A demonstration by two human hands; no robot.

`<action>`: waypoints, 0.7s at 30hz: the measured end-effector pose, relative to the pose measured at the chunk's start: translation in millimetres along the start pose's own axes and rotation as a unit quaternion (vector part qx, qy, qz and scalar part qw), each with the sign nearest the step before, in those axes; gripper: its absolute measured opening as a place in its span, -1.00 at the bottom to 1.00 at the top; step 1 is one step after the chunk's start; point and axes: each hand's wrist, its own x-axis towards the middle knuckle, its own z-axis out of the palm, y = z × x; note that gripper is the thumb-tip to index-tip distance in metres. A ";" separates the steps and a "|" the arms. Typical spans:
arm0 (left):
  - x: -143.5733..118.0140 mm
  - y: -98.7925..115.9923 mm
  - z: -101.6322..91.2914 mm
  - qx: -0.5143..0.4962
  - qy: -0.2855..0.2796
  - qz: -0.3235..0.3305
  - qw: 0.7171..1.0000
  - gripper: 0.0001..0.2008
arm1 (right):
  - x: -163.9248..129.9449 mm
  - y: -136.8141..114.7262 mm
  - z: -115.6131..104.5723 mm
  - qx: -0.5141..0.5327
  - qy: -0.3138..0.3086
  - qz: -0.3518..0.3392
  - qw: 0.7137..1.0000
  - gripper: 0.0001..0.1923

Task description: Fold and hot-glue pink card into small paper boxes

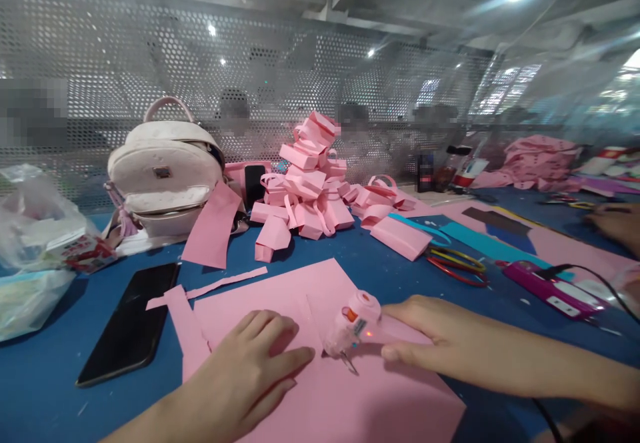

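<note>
Here our left hand (250, 363) lies spread flat on the pink paper (350, 403) at six o'clock on the desk (45, 389), while our right hand (430, 343) wraps the glue gun (350, 323), nozzle down; we risk burning the nearby fingers or smearing glue. The phone (130, 323) lies at nine o'clock, folded pink pieces (305, 189) at twelve, scissors (457, 263) at two

A craft workshop: perforated metal screen (300, 63), shared blue worktable (45, 389), piled paper boxes (305, 183).

Left hand (255, 363) flat, palm down; right hand (430, 336) loosely curled.
</note>
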 end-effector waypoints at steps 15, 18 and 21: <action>-1.0 1.4 0.8 0.008 0.021 -0.002 1.000 -0.58 | -12.0 2.1 5.9 -0.006 0.012 0.000 1.000 -0.36; -0.3 2.2 -0.3 0.006 0.012 -0.005 1.000 -0.57 | -9.8 4.5 5.1 -0.004 0.011 0.013 1.000 -0.30; 0.2 2.4 -0.9 0.006 0.003 -0.001 1.000 -0.59 | -8.5 10.1 4.7 0.010 0.021 -0.010 1.000 -0.31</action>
